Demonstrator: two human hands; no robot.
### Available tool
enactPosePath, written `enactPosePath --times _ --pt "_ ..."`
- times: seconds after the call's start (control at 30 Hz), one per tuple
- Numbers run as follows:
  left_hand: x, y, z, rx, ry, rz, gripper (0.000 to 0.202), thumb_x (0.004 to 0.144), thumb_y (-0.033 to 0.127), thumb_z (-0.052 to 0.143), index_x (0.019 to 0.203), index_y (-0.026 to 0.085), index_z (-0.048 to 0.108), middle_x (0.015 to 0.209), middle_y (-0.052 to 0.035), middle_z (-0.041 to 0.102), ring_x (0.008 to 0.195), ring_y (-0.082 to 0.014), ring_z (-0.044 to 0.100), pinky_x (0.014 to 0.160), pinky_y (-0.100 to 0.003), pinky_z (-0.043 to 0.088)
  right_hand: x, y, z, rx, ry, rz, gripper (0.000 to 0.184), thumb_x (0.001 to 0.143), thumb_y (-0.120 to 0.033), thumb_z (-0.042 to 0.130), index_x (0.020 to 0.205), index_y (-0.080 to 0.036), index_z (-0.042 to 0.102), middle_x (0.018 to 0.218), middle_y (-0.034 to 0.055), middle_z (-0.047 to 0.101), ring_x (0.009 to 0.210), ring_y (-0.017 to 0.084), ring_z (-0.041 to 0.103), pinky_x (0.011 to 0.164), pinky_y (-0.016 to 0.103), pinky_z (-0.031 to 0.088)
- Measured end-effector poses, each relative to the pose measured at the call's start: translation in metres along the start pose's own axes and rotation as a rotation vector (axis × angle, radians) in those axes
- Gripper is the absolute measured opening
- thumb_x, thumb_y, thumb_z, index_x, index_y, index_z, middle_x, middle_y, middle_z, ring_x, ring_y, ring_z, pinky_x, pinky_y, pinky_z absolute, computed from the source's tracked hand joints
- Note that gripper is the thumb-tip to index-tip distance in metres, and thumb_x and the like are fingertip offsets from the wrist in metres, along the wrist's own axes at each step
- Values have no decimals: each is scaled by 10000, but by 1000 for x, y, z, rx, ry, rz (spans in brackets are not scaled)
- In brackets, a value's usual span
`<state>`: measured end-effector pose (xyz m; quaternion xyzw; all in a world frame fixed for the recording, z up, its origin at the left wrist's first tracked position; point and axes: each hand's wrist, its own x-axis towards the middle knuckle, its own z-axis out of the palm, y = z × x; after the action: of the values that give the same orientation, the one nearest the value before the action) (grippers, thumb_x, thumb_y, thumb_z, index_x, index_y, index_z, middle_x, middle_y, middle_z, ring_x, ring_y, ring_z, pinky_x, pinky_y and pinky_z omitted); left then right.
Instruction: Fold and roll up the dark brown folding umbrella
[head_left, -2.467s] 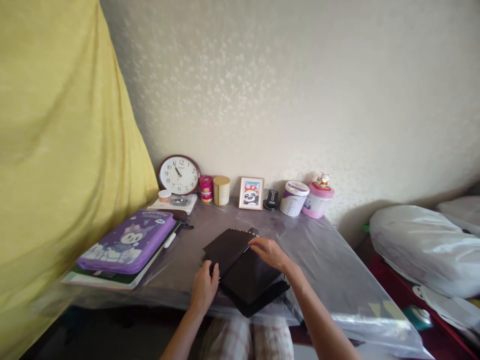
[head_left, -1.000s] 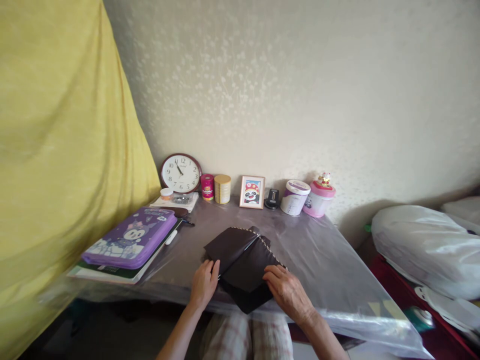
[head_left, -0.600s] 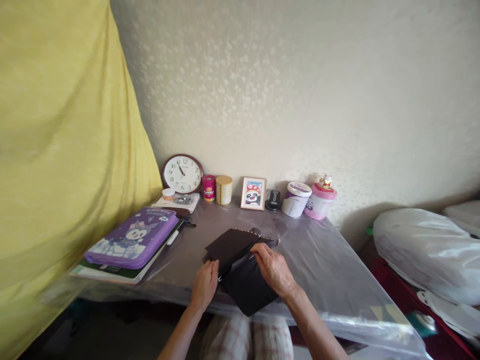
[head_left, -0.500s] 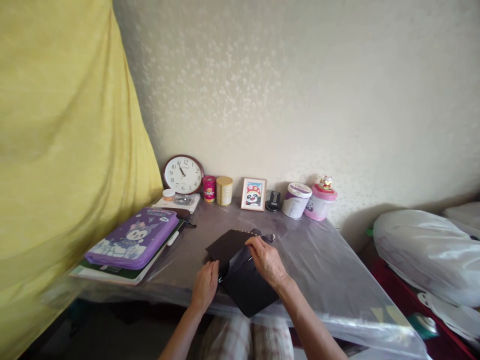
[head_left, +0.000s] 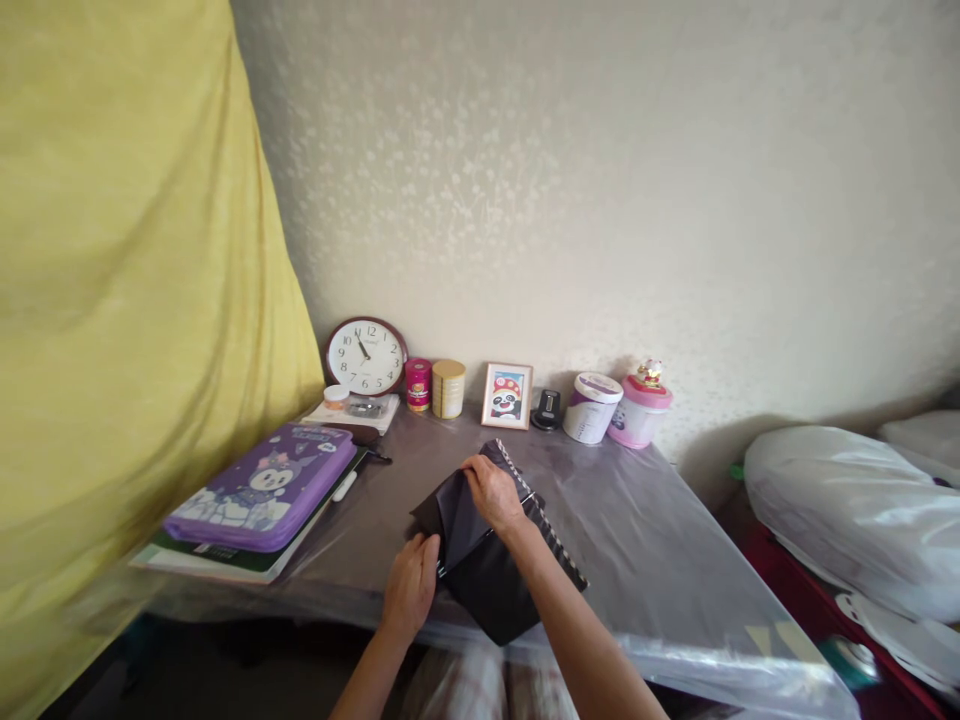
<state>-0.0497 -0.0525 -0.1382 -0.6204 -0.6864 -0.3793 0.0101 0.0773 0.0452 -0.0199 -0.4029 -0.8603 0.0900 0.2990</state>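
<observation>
A black, folded, fabric-like item (head_left: 495, 590) with flat panels and a black-and-white striped edge lies partly opened at the front of the table. I cannot make out its exact kind. My left hand (head_left: 410, 585) grips its left corner between thumb and fingers, beside a small shiny metal part. My right hand (head_left: 495, 492) pinches a dark inner panel near the middle. The striped edge runs down to the right, behind my right wrist. My right forearm covers part of the item.
A purple zip case (head_left: 277, 480) rests on books at the left. Along the wall stand a clock (head_left: 366, 356), a pink tin (head_left: 418, 385), a yellow tin (head_left: 448, 389), a picture frame (head_left: 507, 395) and two tubs. Plastic film covers the table (head_left: 637, 540); a yellow curtain (head_left: 135, 250) hangs left.
My right hand has moved left and slightly up with the inner panel. The striped edge has swung out to the right side. My left hand stays at the left corner.
</observation>
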Motion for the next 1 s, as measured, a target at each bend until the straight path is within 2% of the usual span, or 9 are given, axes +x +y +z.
enactPosePath --times 0.13,0.27,0.37,0.57,0.87,1.0 --pt "-1 2 -2 24 -43 22 485 903 402 240 836 200 676 902 -84 683 870 -206 623 782 -330 476 5 0 11 -41 -16 18 174 885 -185 378 957 -220 532 951 33 616 848 151 590 735 239 423" --pt "-2 4 0 124 -6 3 497 822 554 371 878 161 670 971 -128 664 929 -244 610 805 -345 479 8 -1 19 -71 -30 19 172 891 -183 372 960 -220 524 962 28 618 843 142 594 713 222 411" --pt "-2 4 4 149 -5 0 505 783 590 418 835 155 670 947 -135 665 898 -245 618 786 -333 488 11 -1 24 -74 -39 19 167 893 -184 373 959 -217 523 967 27 618 848 139 595 711 219 405" --pt "0 3 5 153 36 22 485 767 594 445 797 163 666 897 -123 664 824 -234 626 746 -334 499 17 1 34 -80 -56 40 167 893 -191 378 966 -217 526 970 36 622 853 144 594 712 225 400" --pt "5 6 -2 37 -43 -39 451 839 505 378 745 176 672 839 -104 669 798 -218 635 720 -312 496 19 4 45 -62 -85 41 170 883 -181 386 969 -207 530 972 36 624 852 141 598 718 223 416" --pt "7 6 -3 -48 -79 -46 431 854 474 364 769 185 672 823 -84 669 786 -205 636 709 -301 490 8 5 41 -33 -47 -7 224 866 -175 405 1066 -201 501 1140 55 566 904 134 587 754 219 430"
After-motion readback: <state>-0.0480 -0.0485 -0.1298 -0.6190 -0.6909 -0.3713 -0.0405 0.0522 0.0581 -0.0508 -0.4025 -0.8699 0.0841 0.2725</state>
